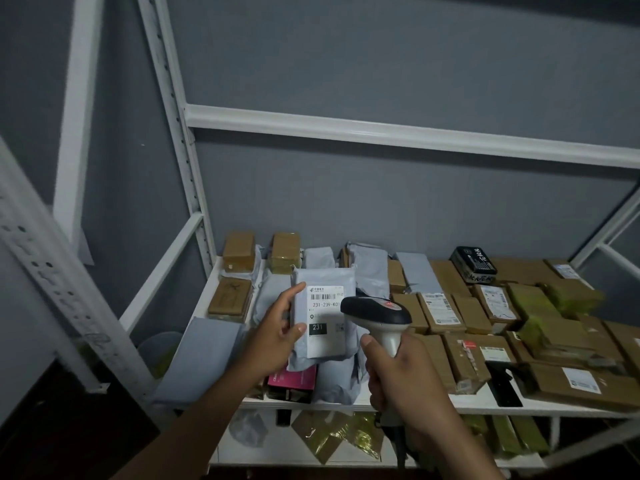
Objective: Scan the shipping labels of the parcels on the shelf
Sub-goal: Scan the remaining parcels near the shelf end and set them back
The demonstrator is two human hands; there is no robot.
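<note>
My left hand (pixel 277 327) holds a grey poly-mailer parcel (pixel 320 282) upright above the shelf, thumb on its front, label facing me. Its white shipping label (pixel 325 320) shows a barcode, "231-239-K01" and a black "231" box. My right hand (pixel 401 375) grips the handle of a white and black barcode scanner (pixel 377 313). The scanner's head overlaps the label's right edge and points at it. Many other parcels lie on the white shelf (pixel 485 401).
Brown cardboard boxes (pixel 440 310) fill the shelf's right side, grey mailers (pixel 369 268) the middle, small taped boxes (pixel 239 251) the back left. A black tin (pixel 474 265) sits at the back. A pink box (pixel 294 381) lies under the held parcel. White rack uprights (pixel 180 133) frame the bay; a lower shelf holds yellow-green bags (pixel 343 434).
</note>
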